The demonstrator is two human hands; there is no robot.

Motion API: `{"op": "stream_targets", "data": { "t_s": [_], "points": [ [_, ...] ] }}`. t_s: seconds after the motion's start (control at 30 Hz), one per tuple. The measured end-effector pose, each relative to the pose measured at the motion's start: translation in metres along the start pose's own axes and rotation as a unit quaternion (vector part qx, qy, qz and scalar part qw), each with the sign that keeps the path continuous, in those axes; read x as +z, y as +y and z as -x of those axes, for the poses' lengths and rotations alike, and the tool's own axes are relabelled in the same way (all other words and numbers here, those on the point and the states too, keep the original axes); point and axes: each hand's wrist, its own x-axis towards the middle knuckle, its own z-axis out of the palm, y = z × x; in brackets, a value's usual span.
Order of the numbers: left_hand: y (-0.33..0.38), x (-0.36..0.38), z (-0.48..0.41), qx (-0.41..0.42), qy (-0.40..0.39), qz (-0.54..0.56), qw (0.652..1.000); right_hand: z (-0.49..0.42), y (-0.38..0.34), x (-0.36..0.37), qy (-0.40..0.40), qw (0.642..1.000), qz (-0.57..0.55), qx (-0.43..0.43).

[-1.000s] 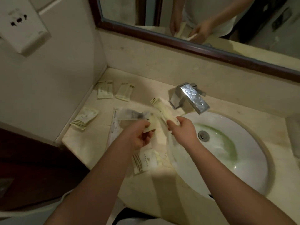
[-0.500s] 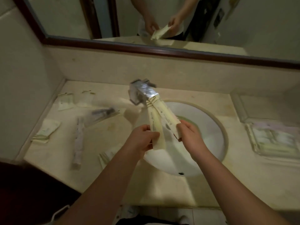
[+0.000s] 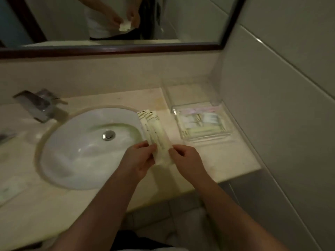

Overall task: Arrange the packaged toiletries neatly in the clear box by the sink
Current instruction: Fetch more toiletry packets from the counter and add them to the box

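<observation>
Two long cream toiletry packets point(image 3: 154, 132) stand stacked together, held up over the right rim of the sink. My left hand point(image 3: 138, 160) pinches their lower left edge and my right hand point(image 3: 186, 160) pinches the lower right edge. The clear box point(image 3: 213, 139) sits on the counter to the right, near the wall corner, with several packets lying flat inside. It is a hand's width right of the held packets.
The white sink point(image 3: 72, 160) fills the middle of the marble counter point(image 3: 226, 165), with a chrome faucet point(image 3: 38, 104) at its back left. A loose packet point(image 3: 10, 189) lies blurred at the left edge. Tiled wall closes the right side; a mirror hangs above.
The view has swung right from the left counter to the clear box. Both hands carried the long packets rightward across the sink and brought them together into one stack.
</observation>
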Motion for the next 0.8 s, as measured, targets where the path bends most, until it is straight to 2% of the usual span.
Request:
{"op": "stream_targets", "data": {
  "t_s": [0.17,0.3,0.43,0.53,0.67,0.8],
  "points": [
    [-0.014,0.044,-0.009,0.019,-0.013,-0.059,0.998,-0.012,0.023,-0.037,-0.002,0.999,0.026,-0.025],
    [-0.011,0.064,-0.035,0.047,-0.002,-0.183,0.982,-0.032,0.037,-0.057,-0.025,0.999,0.046,-0.008],
    [-0.003,0.084,-0.061,0.116,-0.035,-0.347,0.93,-0.06,0.051,-0.095,0.049,0.997,-0.019,0.06],
    [-0.001,0.1,-0.084,0.133,-0.086,-0.414,0.896,-0.085,0.061,-0.13,0.091,0.987,-0.069,0.112],
    [-0.001,0.118,-0.11,0.13,-0.126,-0.485,0.856,-0.117,0.076,-0.159,0.108,0.98,-0.078,0.145],
    [-0.005,0.134,-0.127,0.11,-0.102,-0.426,0.892,-0.135,0.087,-0.174,0.1,0.975,-0.128,0.149]
  ]
}}
